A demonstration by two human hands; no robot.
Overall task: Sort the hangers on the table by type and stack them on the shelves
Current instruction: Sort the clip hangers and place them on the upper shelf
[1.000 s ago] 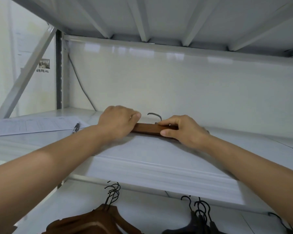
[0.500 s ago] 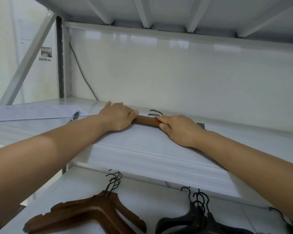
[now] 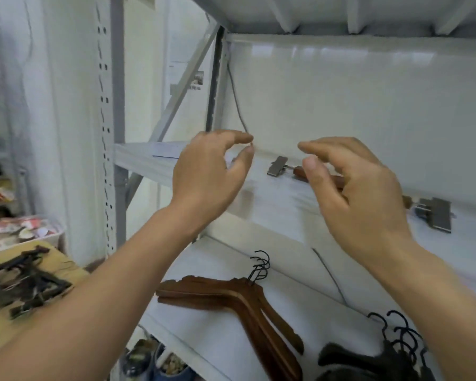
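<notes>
Now, left hand (image 3: 212,171) & right hand (image 3: 352,193) hover empty, fingers loosely curled. Just behind, brown wooden bar hanger w/ metal clips (image 3: 299,171) lies on white upper shelf (image 3: 272,204). Prob. stiff, light; grip mid-bar, not clips.

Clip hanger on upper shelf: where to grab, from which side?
Take the clip hanger by its wooden bar, probably, between the end clips. It lies flat along the upper shelf with the wall behind, so come from the open front, gripping over the top. The right hand hides the bar's middle.
</notes>
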